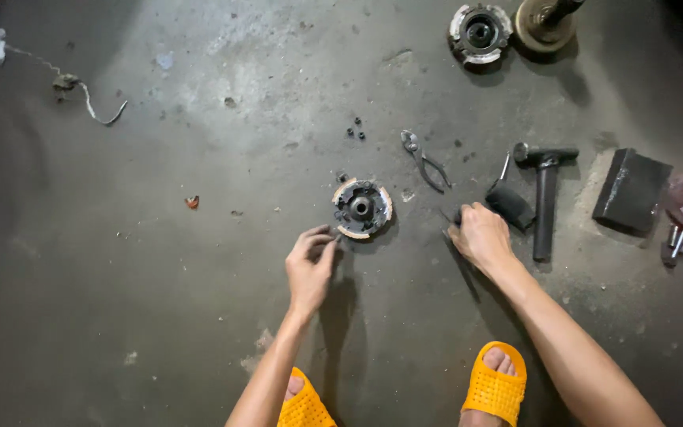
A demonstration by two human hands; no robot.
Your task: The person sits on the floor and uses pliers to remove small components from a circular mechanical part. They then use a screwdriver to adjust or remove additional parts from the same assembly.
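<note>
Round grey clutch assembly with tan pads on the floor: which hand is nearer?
Left. The left hand sits just below-left of the round grey clutch assembly, fingertips almost at its rim. The right hand is farther off to its right, beside the black hammer.

Grey concrete floor [160,261] under round clutch part [362,208], pliers [423,160], hammer [545,194], black block [631,190].

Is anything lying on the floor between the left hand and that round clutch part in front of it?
Nothing visible. The left hand sits just beside the round clutch part, with only bare concrete floor in the small gap between them. The pliers lie off to the far side.
</note>
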